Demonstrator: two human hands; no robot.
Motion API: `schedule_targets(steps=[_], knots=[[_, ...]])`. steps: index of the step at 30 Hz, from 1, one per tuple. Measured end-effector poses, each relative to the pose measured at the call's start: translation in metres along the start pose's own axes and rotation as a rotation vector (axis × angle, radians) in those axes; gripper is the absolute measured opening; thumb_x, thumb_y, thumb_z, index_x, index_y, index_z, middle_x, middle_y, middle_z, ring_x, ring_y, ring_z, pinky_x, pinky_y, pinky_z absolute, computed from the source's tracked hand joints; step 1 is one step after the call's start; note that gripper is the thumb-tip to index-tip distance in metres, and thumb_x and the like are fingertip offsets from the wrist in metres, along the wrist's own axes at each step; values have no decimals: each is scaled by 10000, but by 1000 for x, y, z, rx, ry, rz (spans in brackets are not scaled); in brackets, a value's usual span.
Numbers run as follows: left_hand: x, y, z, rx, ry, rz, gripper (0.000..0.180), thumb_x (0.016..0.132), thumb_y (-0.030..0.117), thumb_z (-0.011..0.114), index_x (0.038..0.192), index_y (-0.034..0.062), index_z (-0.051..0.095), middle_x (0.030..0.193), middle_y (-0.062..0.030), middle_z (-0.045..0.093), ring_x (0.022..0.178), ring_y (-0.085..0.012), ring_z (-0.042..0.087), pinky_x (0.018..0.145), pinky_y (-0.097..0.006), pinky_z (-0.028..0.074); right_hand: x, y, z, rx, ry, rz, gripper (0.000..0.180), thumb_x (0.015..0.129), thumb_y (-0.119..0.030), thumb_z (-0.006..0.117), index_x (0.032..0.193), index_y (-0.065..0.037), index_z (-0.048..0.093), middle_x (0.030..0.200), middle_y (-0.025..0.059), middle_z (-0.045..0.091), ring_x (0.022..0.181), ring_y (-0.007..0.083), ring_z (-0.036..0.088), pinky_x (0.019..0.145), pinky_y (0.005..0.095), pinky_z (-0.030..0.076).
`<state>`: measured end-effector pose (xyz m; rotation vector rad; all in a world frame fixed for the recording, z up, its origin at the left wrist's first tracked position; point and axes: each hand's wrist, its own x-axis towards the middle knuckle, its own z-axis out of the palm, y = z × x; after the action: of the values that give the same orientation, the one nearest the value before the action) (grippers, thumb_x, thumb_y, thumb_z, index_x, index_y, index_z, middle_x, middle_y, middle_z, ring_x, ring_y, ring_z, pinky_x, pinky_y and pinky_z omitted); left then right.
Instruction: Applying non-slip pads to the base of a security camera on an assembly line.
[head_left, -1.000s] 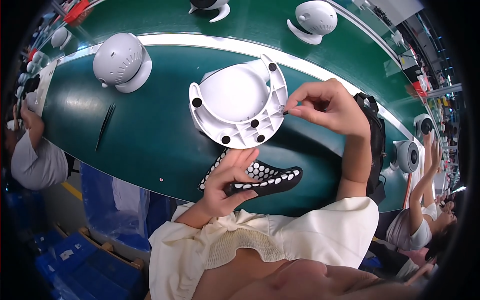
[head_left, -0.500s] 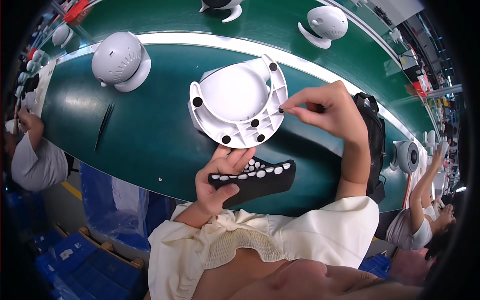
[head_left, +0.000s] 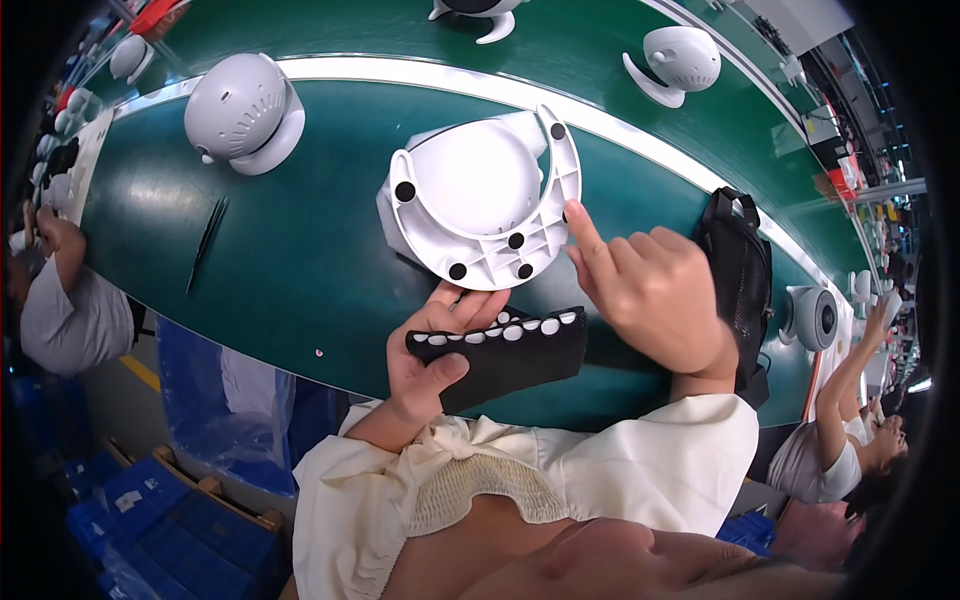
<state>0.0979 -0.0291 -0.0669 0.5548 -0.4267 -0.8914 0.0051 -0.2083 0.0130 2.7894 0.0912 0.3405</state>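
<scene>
A white plastic housing (head_left: 470, 180) lies on the green table with its crescent-shaped, ribbed base (head_left: 545, 240) facing me. Round black foot pads (head_left: 516, 241) are stuck along the base. My right hand (head_left: 650, 290) presses its stretched index fingertip on the right edge of the base, partly covering a dark pad there. Its other fingers are curled, and I see nothing held in them. My left hand (head_left: 430, 350) grips a bent black sheet of adhesive foot pads (head_left: 510, 365), its edge showing white round spots. The left fingertips reach up to the bottom edge of the base.
A closed light grey dome-shaped device (head_left: 240, 110) stands at the left, near dark tweezers (head_left: 207, 245). A black bag (head_left: 735, 270) lies at the right. Beyond a white strip, more devices (head_left: 680, 60) sit on a green surface. Co-workers (head_left: 75, 310) are at both sides.
My right hand has gone from pinching a small black pad at the base's right edge to pressing there with its index finger. The left hand still holds the sheet.
</scene>
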Motion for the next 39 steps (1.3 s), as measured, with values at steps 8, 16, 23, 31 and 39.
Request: schedule_targets(steps=[8, 16, 23, 31, 39], knots=[[-2, -1, 2, 68, 0, 14, 174, 782, 84, 573, 765, -39, 451, 1310, -321, 155, 1229, -427, 217, 1010, -475, 208, 11, 41, 12, 874, 64, 457, 271, 787, -208, 583, 607, -6, 570, 429, 82, 437, 357, 158, 408, 367, 268, 320], [-3, 1, 4, 93, -20, 5, 169, 794, 77, 560, 741, -26, 437, 1304, -306, 194, 1230, -413, 232, 1011, -464, 217, 29, 47, 27, 1665, -445, 502, 271, 780, -235, 619, 739, 31, 588, 477, 15, 516, 392, 53, 477, 349, 180, 348], [-5, 2, 1, 101, -20, -17, 162, 802, 77, 553, 746, -28, 444, 1293, -291, 211, 1224, -410, 249, 1006, -475, 221, 27, 42, 30, 1643, -406, 501, 230, 780, -181, 614, 693, 29, 581, 487, 18, 525, 401, 52, 491, 348, 173, 355], [-7, 4, 2, 131, -9, -43, 170, 809, 105, 557, 765, -27, 460, 1284, -282, 226, 1230, -395, 250, 1005, -467, 226, 23, 49, 46, 1634, -373, 541, 386, 850, -265, 526, 559, -11, 504, 473, 16, 497, 406, 78, 498, 388, 196, 377], [-7, 6, 6, 152, -19, -13, 79, 789, 25, 537, 795, -35, 485, 1299, -262, 221, 1222, -382, 277, 1014, -471, 219, 29, 35, 65, 2086, -357, 265, 308, 835, -167, 523, 1083, 11, 485, 608, 39, 560, 427, 69, 511, 348, 156, 310]])
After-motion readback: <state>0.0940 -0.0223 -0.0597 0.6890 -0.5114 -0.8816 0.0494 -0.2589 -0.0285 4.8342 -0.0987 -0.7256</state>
